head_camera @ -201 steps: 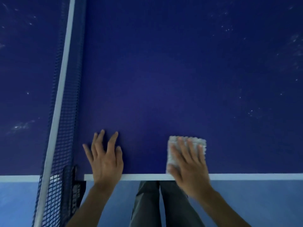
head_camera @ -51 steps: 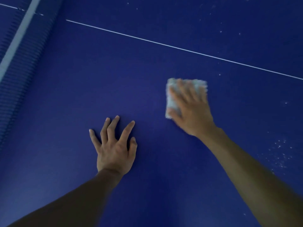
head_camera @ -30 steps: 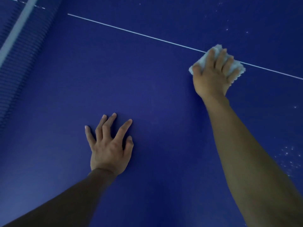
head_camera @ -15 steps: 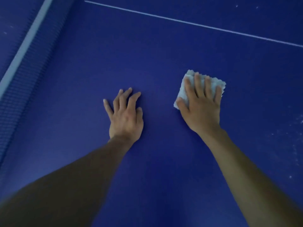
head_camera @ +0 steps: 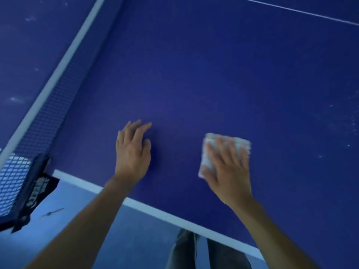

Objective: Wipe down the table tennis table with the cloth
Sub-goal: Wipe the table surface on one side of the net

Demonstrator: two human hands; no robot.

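The dark blue table tennis table [head_camera: 213,74] fills most of the view. A small folded white cloth [head_camera: 208,152] lies flat on it, a short way in from the near white edge line. My right hand [head_camera: 227,167] presses on the cloth with straight, spread fingers and covers most of it. My left hand [head_camera: 132,150] rests flat on the bare table surface to the left of the cloth, fingers straight and pointing away from me.
The net [head_camera: 44,117] with its white top band runs diagonally at the left, ending in a black clamp [head_camera: 33,197] at the table's edge. White specks [head_camera: 351,121] dot the table at far right. My grey trouser legs [head_camera: 184,251] show below the near edge.
My right hand has drawn the cloth back toward the near edge from the centre line. My left hand stays flat on the table. The view has dropped, and the table edge and net clamp now show.
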